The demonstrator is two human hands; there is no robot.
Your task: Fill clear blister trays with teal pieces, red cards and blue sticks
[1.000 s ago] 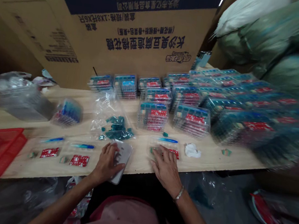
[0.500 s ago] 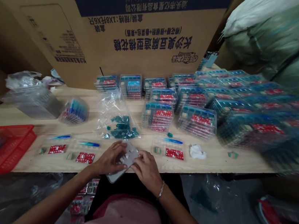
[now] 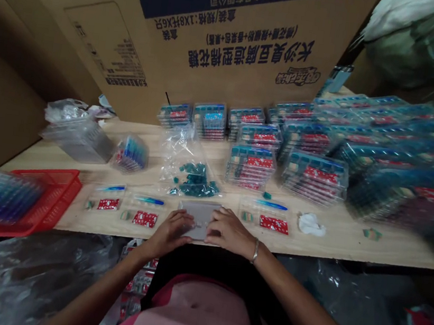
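Together, the left hand point(image 3: 170, 233) and right hand point(image 3: 229, 232) grip a clear plastic tray point(image 3: 198, 218) from either end, fingers closed over its top. The tray lies flat on the front part of a wooden table point(image 3: 321, 245). Just left of it sit two open packs point(image 3: 127, 206), each holding a red card and a blue stick; another pack point(image 3: 263, 216) sits just right of the right hand. Directly behind the tray is a clear bag of teal pieces point(image 3: 194, 178), with stacks of filled packs point(image 3: 250, 167) beyond it. A red basket point(image 3: 64, 193) sits at the table's left end, and a white tissue point(image 3: 310, 224) lies to the right.
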